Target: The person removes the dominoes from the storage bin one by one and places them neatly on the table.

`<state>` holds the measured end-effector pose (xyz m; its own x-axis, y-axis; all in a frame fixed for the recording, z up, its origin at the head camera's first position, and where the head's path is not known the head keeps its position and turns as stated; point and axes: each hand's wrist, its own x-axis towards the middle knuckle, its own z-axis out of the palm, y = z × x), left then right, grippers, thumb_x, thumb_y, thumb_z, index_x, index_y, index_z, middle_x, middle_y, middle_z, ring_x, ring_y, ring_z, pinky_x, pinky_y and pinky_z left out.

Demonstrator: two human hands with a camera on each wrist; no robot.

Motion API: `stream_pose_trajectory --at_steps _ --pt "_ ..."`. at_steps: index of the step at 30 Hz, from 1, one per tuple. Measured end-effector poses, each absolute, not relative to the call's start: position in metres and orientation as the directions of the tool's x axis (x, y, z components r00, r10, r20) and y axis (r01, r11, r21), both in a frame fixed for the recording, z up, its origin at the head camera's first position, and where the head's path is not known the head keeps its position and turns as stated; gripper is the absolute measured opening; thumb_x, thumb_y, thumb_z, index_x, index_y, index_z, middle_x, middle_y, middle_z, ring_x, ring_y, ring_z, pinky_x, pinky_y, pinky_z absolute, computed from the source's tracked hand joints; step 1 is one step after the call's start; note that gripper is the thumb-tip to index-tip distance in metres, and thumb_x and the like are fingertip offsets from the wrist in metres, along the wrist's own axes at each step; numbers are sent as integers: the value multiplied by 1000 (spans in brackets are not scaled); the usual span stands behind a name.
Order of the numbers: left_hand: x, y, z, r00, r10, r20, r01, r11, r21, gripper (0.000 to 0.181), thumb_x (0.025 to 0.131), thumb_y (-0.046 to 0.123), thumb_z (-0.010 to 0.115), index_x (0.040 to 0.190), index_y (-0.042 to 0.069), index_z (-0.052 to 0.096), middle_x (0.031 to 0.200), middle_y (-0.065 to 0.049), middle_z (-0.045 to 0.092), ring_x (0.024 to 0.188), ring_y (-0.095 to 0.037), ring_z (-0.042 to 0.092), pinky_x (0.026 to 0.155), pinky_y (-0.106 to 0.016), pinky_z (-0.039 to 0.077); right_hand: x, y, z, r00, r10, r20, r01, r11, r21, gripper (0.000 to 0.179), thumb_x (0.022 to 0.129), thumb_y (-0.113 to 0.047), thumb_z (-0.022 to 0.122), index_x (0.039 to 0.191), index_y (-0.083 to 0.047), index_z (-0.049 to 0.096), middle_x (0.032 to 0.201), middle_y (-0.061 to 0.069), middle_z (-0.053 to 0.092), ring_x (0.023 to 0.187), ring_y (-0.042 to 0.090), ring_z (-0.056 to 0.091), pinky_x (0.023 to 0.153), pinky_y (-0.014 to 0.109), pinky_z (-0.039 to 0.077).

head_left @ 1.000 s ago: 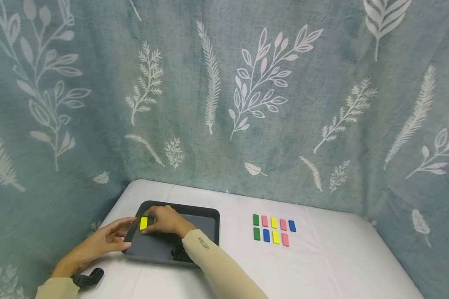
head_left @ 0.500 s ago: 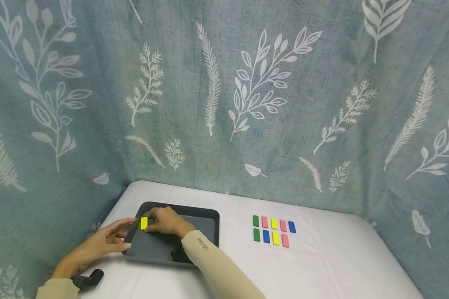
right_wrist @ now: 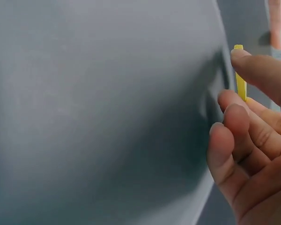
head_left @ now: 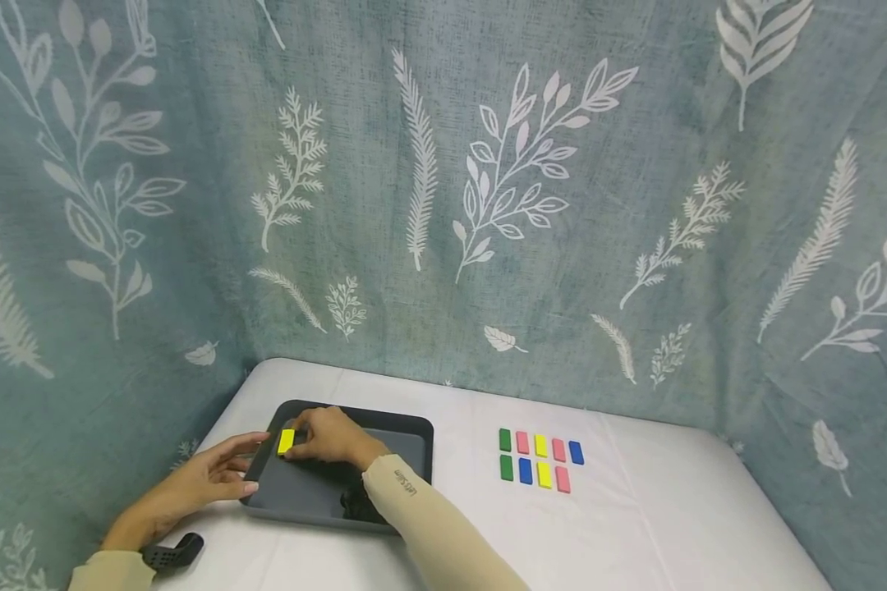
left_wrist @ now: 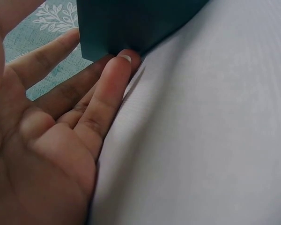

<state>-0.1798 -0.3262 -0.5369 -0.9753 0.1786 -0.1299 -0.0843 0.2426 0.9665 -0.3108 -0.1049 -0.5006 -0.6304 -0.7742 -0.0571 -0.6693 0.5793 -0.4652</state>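
A thin rectangular yellow block stands upright near the left wall inside a dark grey tray. My right hand pinches it between thumb and fingers, from its right side. In the right wrist view the thumb lies at the upper part of the yellow block, and the other fingers are loosely bent below. My left hand is at the tray's left side, thumb tip at the near-left corner and fingers along the outer wall. In the left wrist view its fingertips reach the tray's outer wall, palm facing the camera.
To the right of the tray, two rows of green, pink, yellow and blue blocks lie on the white tabletop. A teal leaf-patterned curtain encloses the back and sides. Black wrist devices sit at both wrists.
The yellow block and my right fingertips have shifted very slightly to the right, away from the tray's left wall. My left hand and the loose blocks stay in place.
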Motion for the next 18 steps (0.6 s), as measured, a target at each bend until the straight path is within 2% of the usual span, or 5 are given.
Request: stream_pose_trajectory --at_steps 9,18 --pt "-179 -324 -539 -965 222 -142 -87 241 967 80 97 22 74 163 16 29 155 -21 37 126 -31 50 92 -43 49 -311 -85 -486 -612 -791 -4 -702 546 -457 45 93 -37 78 128 -11 69 68 -15 63 54 0 58 57 15 47" --pt "-180 -322 -536 -970 177 -164 -105 304 947 83 95 28 76 162 13 29 158 -19 36 128 -34 44 93 -44 47 -309 -54 -464 -592 -805 29 -727 519 -450 46 95 -34 77 132 -8 66 73 -12 62 58 2 56 60 15 45"
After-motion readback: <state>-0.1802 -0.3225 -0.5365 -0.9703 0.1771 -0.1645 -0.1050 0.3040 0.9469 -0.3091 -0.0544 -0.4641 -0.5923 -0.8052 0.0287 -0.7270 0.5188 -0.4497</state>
